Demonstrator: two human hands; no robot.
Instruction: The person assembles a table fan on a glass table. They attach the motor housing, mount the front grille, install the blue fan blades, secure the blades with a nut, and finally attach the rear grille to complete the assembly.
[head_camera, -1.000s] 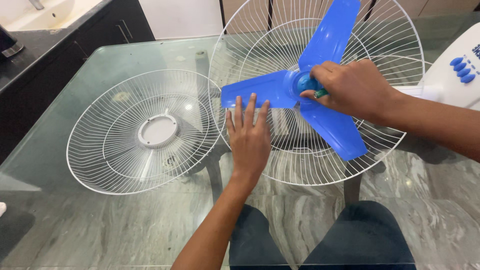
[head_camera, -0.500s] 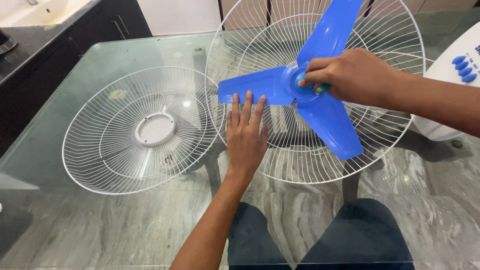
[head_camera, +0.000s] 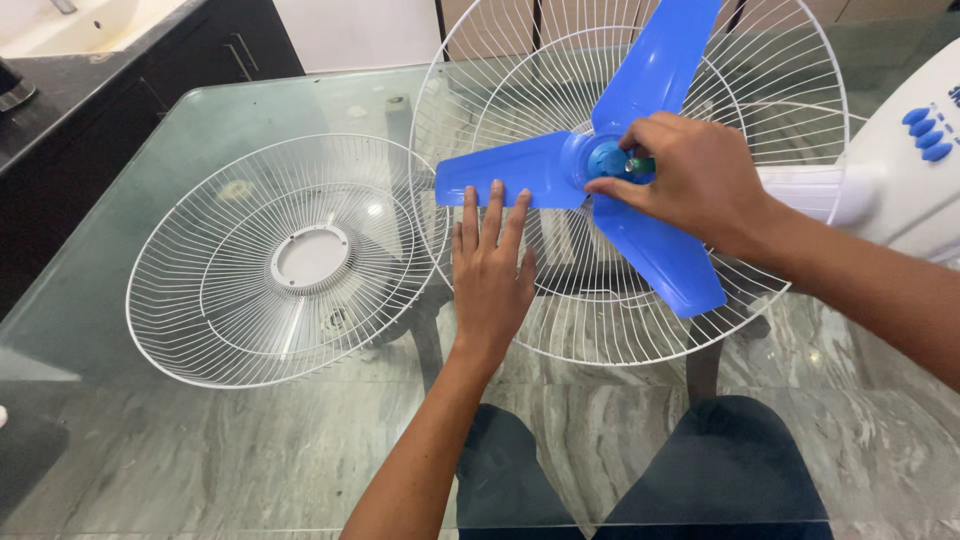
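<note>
1. Blue fan blade (head_camera: 620, 165) sits inside the white wire guard (head_camera: 640, 300) on the glass table (head_camera: 150, 440).
2. My left hand (head_camera: 492, 270) lies flat, fingers together, on one blade's edge.
3. My right hand (head_camera: 690, 180) pinches the green cap (head_camera: 640, 165) at the hub.
4. Another guard (head_camera: 285, 265) lies beside.

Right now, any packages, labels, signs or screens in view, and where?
No packages, signs or screens.
Fan body: right edge, white, with a row of blue oval buttons and a small dark blue marking beside them, cut off by the frame.
</note>
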